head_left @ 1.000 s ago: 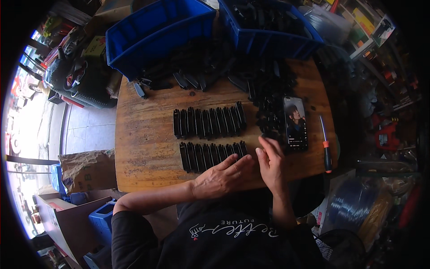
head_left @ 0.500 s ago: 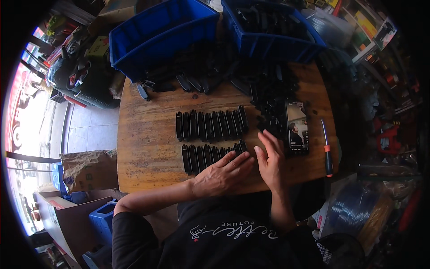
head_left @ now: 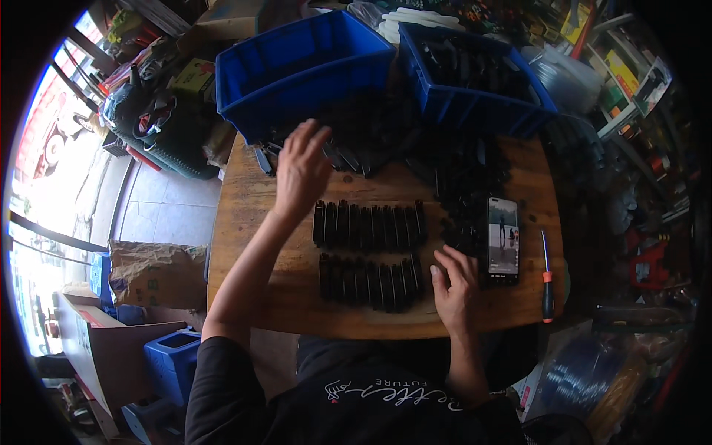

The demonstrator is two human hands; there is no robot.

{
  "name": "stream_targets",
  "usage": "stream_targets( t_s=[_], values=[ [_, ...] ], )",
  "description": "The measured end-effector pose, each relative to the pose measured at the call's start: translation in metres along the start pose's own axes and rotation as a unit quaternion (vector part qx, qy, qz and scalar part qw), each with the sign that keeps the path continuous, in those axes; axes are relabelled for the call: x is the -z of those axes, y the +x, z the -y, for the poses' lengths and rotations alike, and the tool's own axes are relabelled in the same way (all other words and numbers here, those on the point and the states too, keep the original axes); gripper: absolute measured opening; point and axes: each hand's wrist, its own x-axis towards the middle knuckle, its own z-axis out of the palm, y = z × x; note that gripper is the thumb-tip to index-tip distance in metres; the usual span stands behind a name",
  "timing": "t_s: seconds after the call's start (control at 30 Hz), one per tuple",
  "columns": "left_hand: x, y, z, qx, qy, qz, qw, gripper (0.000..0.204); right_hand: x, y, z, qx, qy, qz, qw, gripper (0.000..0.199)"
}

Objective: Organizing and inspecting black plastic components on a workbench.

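Observation:
Two rows of slim black plastic parts stand side by side on the wooden table: a far row and a near row. My left hand is stretched over the left front of a dark heap of loose black parts, fingers apart, with nothing visible in it. To the right of the near row, my right hand hovers or rests low, thumb and fingers apart and holding nothing. Many small black pieces lie scattered just beyond it.
Behind the heap stand a blue bin on the left and another blue bin holding black parts on the right. A phone with a lit screen and a screwdriver lie at the table's right. A brown paper sack is left of the table.
My left hand has left the near row and moved up and left to the heap, uncovering that row. My right hand stays near the row's right end. The view has shifted slightly.

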Motion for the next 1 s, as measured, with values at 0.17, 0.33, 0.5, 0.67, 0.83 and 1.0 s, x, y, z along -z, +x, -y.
stream_targets(
  t_s=[0.17, 0.33, 0.5, 0.67, 0.83, 1.0],
  values=[
    [-0.020, 0.000, 0.064, 0.233, 0.127, 0.057, 0.962, 0.057, -0.002, 0.002, 0.003, 0.016, 0.000, 0.000, 1.000, 0.024],
    [-0.026, 0.004, 0.057, 0.200, 0.121, 0.072, 0.970, 0.059, 0.001, 0.000, 0.001, 0.014, -0.008, -0.003, 1.000, 0.023],
    [-0.008, -0.015, 0.056, 0.105, 0.086, 0.059, 0.989, 0.056, -0.003, 0.001, 0.002, 0.003, 0.001, -0.006, 1.000, 0.022],
    [0.006, -0.043, 0.041, 0.086, 0.007, 0.135, 0.987, 0.049, -0.002, 0.001, 0.002, 0.006, -0.020, -0.008, 1.000, 0.021],
    [0.018, -0.053, 0.036, 0.140, 0.071, 0.129, 0.979, 0.058, 0.000, 0.000, 0.005, 0.018, -0.049, -0.006, 0.999, 0.020],
    [0.040, -0.055, 0.032, 0.147, 0.048, 0.235, 0.960, 0.064, -0.002, -0.001, 0.003, 0.018, -0.044, -0.013, 0.999, 0.020]
  ],
)
